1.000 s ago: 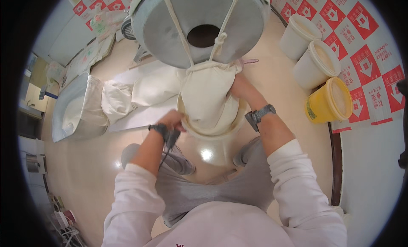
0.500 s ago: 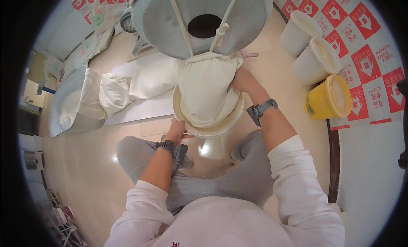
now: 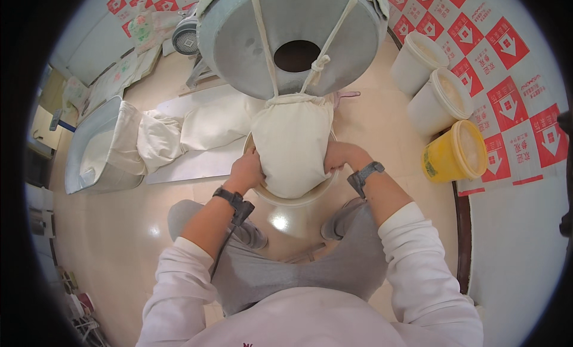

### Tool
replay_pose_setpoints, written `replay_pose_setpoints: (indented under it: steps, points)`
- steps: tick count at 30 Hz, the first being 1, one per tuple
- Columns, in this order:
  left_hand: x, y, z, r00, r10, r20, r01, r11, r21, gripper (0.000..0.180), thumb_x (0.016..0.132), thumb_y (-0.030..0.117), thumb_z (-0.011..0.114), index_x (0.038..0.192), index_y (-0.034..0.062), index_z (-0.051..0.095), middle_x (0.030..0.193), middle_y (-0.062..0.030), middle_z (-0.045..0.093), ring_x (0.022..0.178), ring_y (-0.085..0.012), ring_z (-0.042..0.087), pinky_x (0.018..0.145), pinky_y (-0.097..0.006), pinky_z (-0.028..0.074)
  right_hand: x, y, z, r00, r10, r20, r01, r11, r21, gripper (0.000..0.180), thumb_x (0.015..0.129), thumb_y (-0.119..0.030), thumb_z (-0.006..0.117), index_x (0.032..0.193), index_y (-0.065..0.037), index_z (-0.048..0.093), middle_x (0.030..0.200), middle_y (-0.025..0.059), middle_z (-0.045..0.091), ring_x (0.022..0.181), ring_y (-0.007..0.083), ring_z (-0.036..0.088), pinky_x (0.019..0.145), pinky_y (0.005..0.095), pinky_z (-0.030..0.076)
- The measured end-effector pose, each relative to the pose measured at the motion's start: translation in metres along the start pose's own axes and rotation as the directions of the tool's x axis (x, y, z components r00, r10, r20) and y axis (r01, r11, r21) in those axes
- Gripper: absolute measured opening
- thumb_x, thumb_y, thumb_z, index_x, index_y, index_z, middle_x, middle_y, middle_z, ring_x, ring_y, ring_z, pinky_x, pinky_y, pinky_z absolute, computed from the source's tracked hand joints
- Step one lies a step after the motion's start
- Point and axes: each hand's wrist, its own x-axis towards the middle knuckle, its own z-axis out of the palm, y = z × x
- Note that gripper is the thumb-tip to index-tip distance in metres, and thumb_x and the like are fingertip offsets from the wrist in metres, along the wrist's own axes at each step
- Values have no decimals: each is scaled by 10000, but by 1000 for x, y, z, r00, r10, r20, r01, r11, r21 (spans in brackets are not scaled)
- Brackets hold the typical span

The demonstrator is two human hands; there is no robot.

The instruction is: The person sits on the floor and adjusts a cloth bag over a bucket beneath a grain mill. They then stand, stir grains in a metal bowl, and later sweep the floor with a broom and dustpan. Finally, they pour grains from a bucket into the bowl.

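A white cloth bag (image 3: 292,147) hangs bulging below a large grey round metal housing (image 3: 239,42) with a dark hole. Cords (image 3: 265,45) run from the bag's top up over the housing. Under the bag stands a pale round basin (image 3: 280,200), its rim showing at the sides and near edge. My left hand (image 3: 246,169) is closed on the bag's left side, its fingertips hidden against the cloth. On the opposite side my right hand (image 3: 346,156) grips the bag's edge with curled fingers, just inside the basin rim.
To the left, a cloth sleeve (image 3: 158,141) leads to a metal bin (image 3: 89,156) holding white powder. On the right stand two white buckets (image 3: 433,102) and a yellow bucket (image 3: 447,153) by the red-and-white sheeting (image 3: 507,108). A motor (image 3: 186,39) sits beside the housing.
My left hand has moved from the basin's rim up onto the bag's left side. My right hand has slid lower along the bag. The whole view has shifted slightly.
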Motion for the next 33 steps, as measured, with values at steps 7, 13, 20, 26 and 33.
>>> replay_pose_setpoints:
  steps: [7,13,20,26,33]
  points:
    - [16,-2,37,997,57,54,-53,996,-72,194,796,142,718,933,13,763,885,-225,741,854,-436,721,778,-510,597,50,15,2,967,-20,-254,67,982,177,473,907,-61,678,1379,-58,645,947,160,746,782,247,720,623,375,573]
    - [14,2,41,996,79,42,-58,925,-375,219,794,107,694,979,10,757,990,-241,743,954,-449,701,836,-505,571,71,40,-2,638,-393,-662,362,912,-192,700,826,-75,777,1494,-95,570,1517,149,589,1446,321,506,1224,412,381]
    - [8,17,30,969,63,-239,-178,850,-496,376,900,177,643,1229,7,706,1180,-262,723,1094,-457,680,938,-475,543,76,40,-14,628,-366,-687,376,915,-145,795,857,-204,844,1567,-134,493,1630,109,472,1510,293,420,1268,411,309]
    - [8,23,9,999,-9,-51,-16,881,-473,326,889,218,655,1076,-35,738,993,-260,748,931,-432,713,845,-461,541,58,37,-24,610,-299,-734,375,925,-64,688,892,-219,821,1512,-102,548,1563,115,549,1451,281,501,1218,404,382]
    - [-4,30,-19,992,-80,-99,29,899,-437,258,881,236,649,865,-17,696,858,-255,701,837,-446,672,752,-494,527,59,38,-25,559,-337,-758,476,879,-39,579,906,-284,778,1433,-106,615,1480,130,616,1404,310,541,1197,436,399]
